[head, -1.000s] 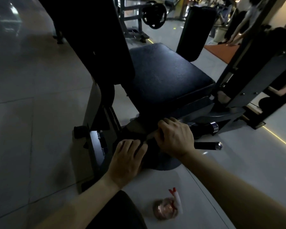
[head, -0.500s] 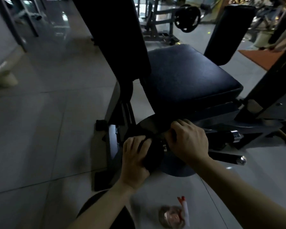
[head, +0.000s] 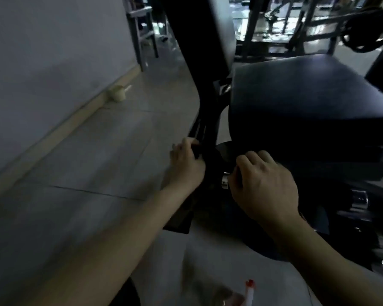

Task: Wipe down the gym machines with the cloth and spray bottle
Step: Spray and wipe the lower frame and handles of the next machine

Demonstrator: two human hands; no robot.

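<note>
The gym machine has a black seat pad and a dark upright frame beside it. My left hand reaches to the foot of that upright, fingers curled around a dark cloth that blends into the black frame. My right hand is closed over a black handle with a chrome end, under the seat. The spray bottle, with a white neck and red tip, stands on the floor at the bottom edge, in neither hand.
A grey wall with a pale skirting runs along the left, with a pale round object at its foot. A metal frame stands by the wall. More racks and machines stand behind. Grey floor tiles stretch left of the machine.
The view has swung left and closer. My left hand moved with the cloth from the base disc to the upright frame. My right hand stays closed on the handle.
</note>
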